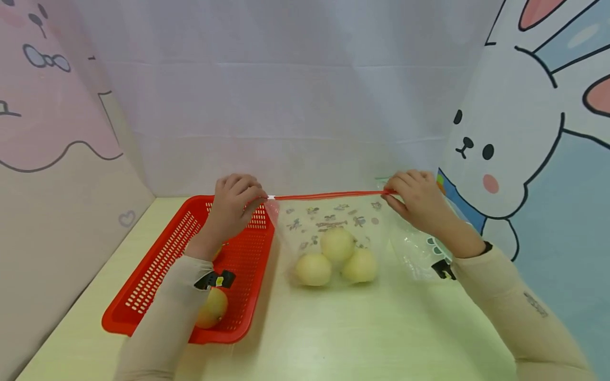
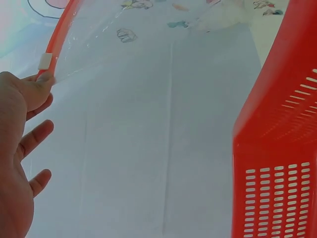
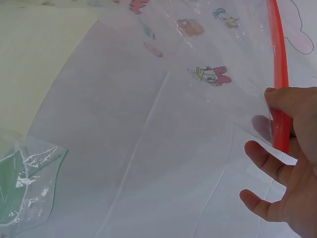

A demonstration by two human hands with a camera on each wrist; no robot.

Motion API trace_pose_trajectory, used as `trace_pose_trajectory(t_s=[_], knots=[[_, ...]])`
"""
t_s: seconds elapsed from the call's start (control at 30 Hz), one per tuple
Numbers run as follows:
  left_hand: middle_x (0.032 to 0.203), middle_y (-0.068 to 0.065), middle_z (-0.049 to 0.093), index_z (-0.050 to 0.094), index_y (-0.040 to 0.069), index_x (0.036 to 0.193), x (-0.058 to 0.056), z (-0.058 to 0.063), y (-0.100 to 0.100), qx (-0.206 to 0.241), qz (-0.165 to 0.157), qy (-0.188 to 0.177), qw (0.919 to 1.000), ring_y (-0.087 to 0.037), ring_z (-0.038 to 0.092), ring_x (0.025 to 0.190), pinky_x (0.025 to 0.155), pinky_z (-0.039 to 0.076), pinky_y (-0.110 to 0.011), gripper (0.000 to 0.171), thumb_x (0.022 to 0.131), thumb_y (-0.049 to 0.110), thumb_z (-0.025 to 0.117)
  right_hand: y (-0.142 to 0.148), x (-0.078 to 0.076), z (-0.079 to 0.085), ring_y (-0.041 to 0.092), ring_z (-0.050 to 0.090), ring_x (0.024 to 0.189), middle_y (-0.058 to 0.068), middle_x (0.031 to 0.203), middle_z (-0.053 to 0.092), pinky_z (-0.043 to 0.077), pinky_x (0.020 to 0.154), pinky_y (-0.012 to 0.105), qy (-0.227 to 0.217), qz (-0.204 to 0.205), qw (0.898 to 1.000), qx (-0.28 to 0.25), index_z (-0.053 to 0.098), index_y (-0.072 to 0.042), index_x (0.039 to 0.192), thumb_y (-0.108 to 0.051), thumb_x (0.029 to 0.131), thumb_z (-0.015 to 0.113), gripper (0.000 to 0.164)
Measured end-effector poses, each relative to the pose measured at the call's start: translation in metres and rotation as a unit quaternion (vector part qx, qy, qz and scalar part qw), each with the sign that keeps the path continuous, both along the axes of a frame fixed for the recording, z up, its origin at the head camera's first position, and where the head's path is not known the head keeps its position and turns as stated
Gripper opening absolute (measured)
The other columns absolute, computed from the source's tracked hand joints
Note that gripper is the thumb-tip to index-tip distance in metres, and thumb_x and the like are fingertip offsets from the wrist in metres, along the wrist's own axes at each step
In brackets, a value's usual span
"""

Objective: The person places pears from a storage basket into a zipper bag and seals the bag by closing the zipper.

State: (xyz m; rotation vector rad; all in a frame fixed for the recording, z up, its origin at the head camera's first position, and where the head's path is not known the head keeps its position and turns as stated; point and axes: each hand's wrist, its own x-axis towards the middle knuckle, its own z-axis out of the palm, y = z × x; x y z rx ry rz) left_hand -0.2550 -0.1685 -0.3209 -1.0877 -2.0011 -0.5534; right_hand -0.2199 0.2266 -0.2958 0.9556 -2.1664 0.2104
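Observation:
A clear zipper bag (image 1: 310, 219) printed with small cartoon figures hangs by its red zip strip (image 1: 329, 195), stretched nearly level between my hands. Three pale yellow round fruits (image 1: 338, 244) sit grouped in its lower part. My left hand (image 1: 236, 198) pinches the strip's left end, right beside the white slider (image 2: 45, 61), thumb against finger and the other fingers spread. At the opposite end, my right hand (image 1: 416, 201) pinches the strip between thumb and finger; its remaining fingers are apart in the right wrist view.
Left of the bag stands a red perforated basket (image 1: 261, 275), partly behind my left forearm, with yellow fruit (image 1: 213, 308) inside. Another clear plastic bag (image 1: 414, 254) with green and black print lies at the right, partly under my right arm. A white curtain backs the pale table (image 1: 333, 338).

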Motion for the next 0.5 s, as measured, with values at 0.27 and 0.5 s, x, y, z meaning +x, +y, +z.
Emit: trace_pose_trajectory(t_s=[0.27, 0.5], knots=[[0.095, -0.015, 0.061, 0.068, 0.003, 0.092, 0.005, -0.007, 0.005, 0.020, 0.000, 0.031, 0.9993, -0.037, 0.053, 0.103, 0.088, 0.034, -0.058, 0.014, 0.082, -0.001, 0.076, 0.003, -0.011, -0.009, 0.040, 0.058, 0.084, 0.017, 0.093, 0.065, 0.040, 0.071, 0.058, 0.009, -0.013, 1.000, -0.016, 0.063, 0.000, 0.096, 0.000, 0.080, 0.079, 0.022], [0.095, -0.014, 0.060, 0.068, 0.003, 0.092, 0.005, -0.010, 0.007, 0.027, -0.002, 0.035, 0.9990, -0.037, 0.053, 0.100, 0.086, 0.035, -0.058, 0.015, 0.081, -0.002, 0.076, 0.003, -0.009, -0.012, 0.040, 0.058, 0.085, 0.017, 0.094, 0.065, 0.040, 0.072, 0.059, 0.003, -0.015, 1.000, -0.024, 0.063, 0.001, 0.097, 0.002, 0.080, 0.078, 0.023]])
